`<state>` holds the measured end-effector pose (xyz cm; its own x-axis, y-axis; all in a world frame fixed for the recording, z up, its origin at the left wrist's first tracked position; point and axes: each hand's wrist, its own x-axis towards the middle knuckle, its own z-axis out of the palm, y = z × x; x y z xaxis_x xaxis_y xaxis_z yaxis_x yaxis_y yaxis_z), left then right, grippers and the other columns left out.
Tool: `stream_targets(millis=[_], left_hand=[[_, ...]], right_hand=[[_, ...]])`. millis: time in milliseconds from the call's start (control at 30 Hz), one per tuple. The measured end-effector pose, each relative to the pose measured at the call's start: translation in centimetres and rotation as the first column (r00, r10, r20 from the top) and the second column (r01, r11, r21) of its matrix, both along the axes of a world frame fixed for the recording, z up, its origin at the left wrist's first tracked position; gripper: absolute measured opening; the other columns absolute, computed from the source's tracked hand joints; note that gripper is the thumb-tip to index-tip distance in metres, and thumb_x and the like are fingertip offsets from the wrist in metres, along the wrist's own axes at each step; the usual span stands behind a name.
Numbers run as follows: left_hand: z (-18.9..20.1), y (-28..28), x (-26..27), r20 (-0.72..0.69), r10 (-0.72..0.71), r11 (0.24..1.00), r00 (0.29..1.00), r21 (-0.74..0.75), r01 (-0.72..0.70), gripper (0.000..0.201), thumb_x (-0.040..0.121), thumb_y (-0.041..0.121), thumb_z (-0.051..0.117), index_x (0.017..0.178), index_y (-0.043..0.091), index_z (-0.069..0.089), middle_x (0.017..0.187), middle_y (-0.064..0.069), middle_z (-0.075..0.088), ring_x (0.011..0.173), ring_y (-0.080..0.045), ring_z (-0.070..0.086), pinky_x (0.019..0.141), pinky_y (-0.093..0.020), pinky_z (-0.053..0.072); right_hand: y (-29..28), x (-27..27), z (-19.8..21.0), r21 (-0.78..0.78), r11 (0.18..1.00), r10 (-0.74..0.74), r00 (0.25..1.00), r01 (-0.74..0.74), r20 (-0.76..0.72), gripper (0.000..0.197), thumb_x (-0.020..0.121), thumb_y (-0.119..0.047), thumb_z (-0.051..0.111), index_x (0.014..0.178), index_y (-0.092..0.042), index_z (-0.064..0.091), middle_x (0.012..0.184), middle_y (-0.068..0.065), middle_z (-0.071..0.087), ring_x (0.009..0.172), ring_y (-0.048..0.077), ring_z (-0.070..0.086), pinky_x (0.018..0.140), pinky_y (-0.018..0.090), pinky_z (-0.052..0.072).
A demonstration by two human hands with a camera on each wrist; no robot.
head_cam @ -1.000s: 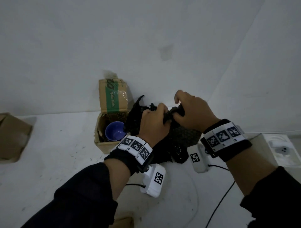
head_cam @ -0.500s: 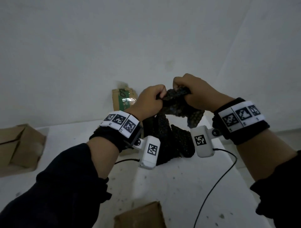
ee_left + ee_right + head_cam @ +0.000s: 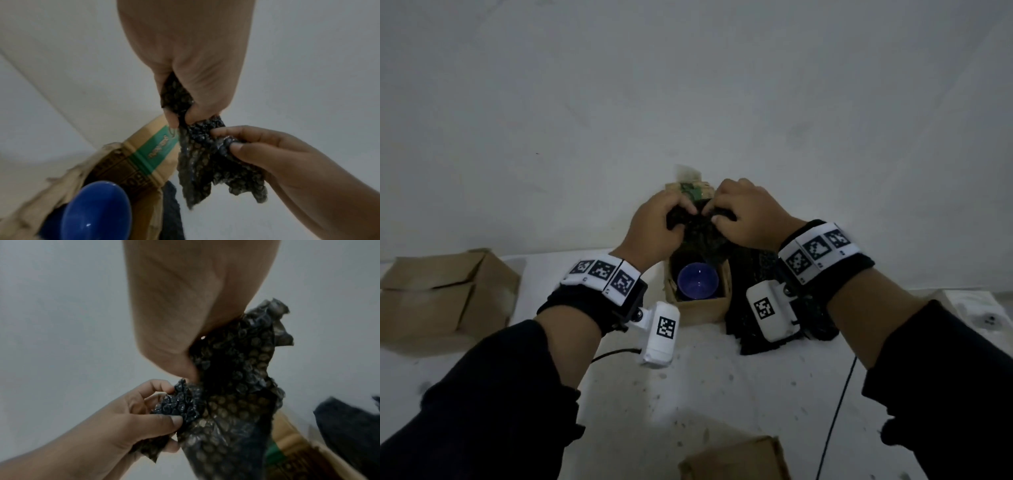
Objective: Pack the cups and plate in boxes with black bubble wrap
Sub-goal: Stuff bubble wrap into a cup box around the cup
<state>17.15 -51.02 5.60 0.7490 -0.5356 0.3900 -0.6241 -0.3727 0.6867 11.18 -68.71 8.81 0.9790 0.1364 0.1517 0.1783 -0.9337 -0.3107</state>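
A blue cup (image 3: 698, 283) (image 3: 96, 211) stands in a small open cardboard box (image 3: 702, 310) (image 3: 144, 155) against the wall. Both hands hold a piece of black bubble wrap (image 3: 703, 228) (image 3: 205, 155) (image 3: 236, 378) just above the box's far side. My left hand (image 3: 659, 226) (image 3: 185, 112) pinches its left end. My right hand (image 3: 743, 216) (image 3: 185, 363) grips its right end, and the wrap hangs down between them. More black bubble wrap (image 3: 760, 308) lies on the table to the right of the box. No plate is in view.
A larger cardboard box (image 3: 441, 294) sits at the left on the white table (image 3: 722, 383). Another box corner (image 3: 736, 459) shows at the near edge. A white object (image 3: 976, 311) lies at the far right. A black cable (image 3: 839, 404) runs across the table's right side.
Both hands have come down from their raised position and now hold the bubble wrap just over the box with the blue cup. The hands are closer together.
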Motion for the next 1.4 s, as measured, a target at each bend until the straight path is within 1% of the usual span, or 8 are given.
stream_targets(millis=[133, 333, 500, 633, 767, 1033, 1233, 1400], left_hand=[[-3.5, 1.5, 0.9, -0.08, 0.138, 0.987, 0.987, -0.07, -0.144, 0.03, 0.067, -0.005, 0.064, 0.088, 0.013, 0.055, 0.082, 0.005, 0.057, 0.081, -0.016, 0.056, 0.068, -0.029, 0.048], [-8.2, 2.2, 0.9, -0.262, 0.188, 0.977, 0.946, -0.046, -0.207, 0.029, 0.07, -0.001, 0.072, 0.084, 0.022, 0.06, 0.075, 0.008, 0.058, 0.073, -0.012, 0.056, 0.063, -0.014, 0.045], [-9.6, 2.4, 0.6, -0.438, 0.187, 0.967, 0.879, -0.074, -0.243, 0.017, 0.086, 0.004, 0.062, 0.096, 0.015, 0.069, 0.101, -0.001, 0.063, 0.103, -0.02, 0.06, 0.092, -0.039, 0.05], [-9.0, 2.3, 0.1, -0.729, 0.007, 0.949, 0.684, -0.21, -0.234, 0.032, 0.101, 0.017, 0.036, 0.124, 0.014, 0.058, 0.139, 0.001, 0.045, 0.126, -0.012, 0.043, 0.11, -0.037, 0.034], [-8.4, 1.8, -1.5, -0.83, -0.113, 0.921, 0.546, -0.293, -0.256, 0.045, 0.103, 0.033, 0.019, 0.144, 0.019, 0.033, 0.146, 0.005, 0.037, 0.132, -0.01, 0.036, 0.113, -0.03, 0.027], [-9.7, 1.5, -1.8, -0.848, -0.147, 0.902, 0.509, -0.327, -0.283, 0.05, 0.101, 0.037, 0.008, 0.148, 0.023, 0.02, 0.152, 0.007, 0.027, 0.137, -0.006, 0.027, 0.107, -0.02, 0.021], [-9.6, 1.9, -2.0, -0.86, -0.183, 0.906, 0.476, -0.335, -0.257, 0.05, 0.1, 0.041, 0.006, 0.147, 0.027, 0.018, 0.153, 0.014, 0.022, 0.129, 0.008, 0.024, 0.109, -0.017, 0.016], [-9.3, 2.2, -1.8, -0.884, -0.175, 0.92, 0.434, -0.304, -0.249, 0.053, 0.09, 0.06, 0.018, 0.139, 0.039, 0.024, 0.143, 0.026, 0.024, 0.131, 0.006, 0.022, 0.114, -0.023, 0.011]], right_hand=[[1.8, 2.1, -3.6, 0.01, 1.0, 0.001, 0.999, -0.001, 0.034, 0.036, 0.075, 0.003, 0.049, 0.099, -0.013, 0.07, 0.101, 0.011, 0.056, 0.094, 0.029, 0.047, 0.07, 0.03, 0.034], [3.9, 3.2, -9.3, 0.017, 0.988, -0.152, 0.968, 0.151, 0.199, 0.024, 0.064, 0.011, 0.052, 0.081, -0.007, 0.053, 0.08, 0.012, 0.054, 0.073, 0.03, 0.052, 0.046, 0.032, 0.036], [4.5, 3.3, -11.9, -0.003, 0.99, -0.136, 0.964, 0.14, 0.229, 0.016, 0.071, -0.007, 0.044, 0.068, -0.007, 0.06, 0.075, 0.01, 0.056, 0.066, 0.028, 0.054, 0.04, 0.026, 0.041], [4.5, 3.3, -13.6, -0.134, 0.985, -0.092, 0.99, 0.106, 0.104, 0.016, 0.071, -0.014, 0.051, 0.064, -0.006, 0.063, 0.073, 0.011, 0.056, 0.065, 0.028, 0.056, 0.035, 0.024, 0.042], [4.8, 2.8, -14.8, -0.21, 0.977, -0.042, 0.999, 0.042, 0.002, 0.019, 0.056, -0.012, 0.08, 0.062, -0.006, 0.063, 0.069, 0.011, 0.058, 0.058, 0.027, 0.06, 0.039, 0.019, 0.037], [4.5, 2.5, -14.6, -0.147, 0.989, -0.016, 0.99, -0.005, -0.141, 0.057, 0.087, -0.033, 0.033, 0.134, -0.002, 0.041, 0.123, 0.017, 0.058, 0.107, 0.032, 0.055, 0.083, 0.039, 0.044], [5.5, 4.3, -15.2, -0.251, 0.968, -0.019, 0.988, -0.021, -0.156, 0.067, 0.079, -0.042, 0.014, 0.097, -0.005, 0.066, 0.102, 0.013, 0.06, 0.094, 0.032, 0.053, 0.085, 0.04, 0.038], [6.5, 5.5, -14.8, -0.271, 0.963, -0.075, 0.974, 0.015, -0.215, 0.059, 0.083, -0.038, 0.013, 0.101, -0.006, 0.06, 0.108, 0.012, 0.062, 0.1, 0.03, 0.055, 0.089, 0.037, 0.036]])
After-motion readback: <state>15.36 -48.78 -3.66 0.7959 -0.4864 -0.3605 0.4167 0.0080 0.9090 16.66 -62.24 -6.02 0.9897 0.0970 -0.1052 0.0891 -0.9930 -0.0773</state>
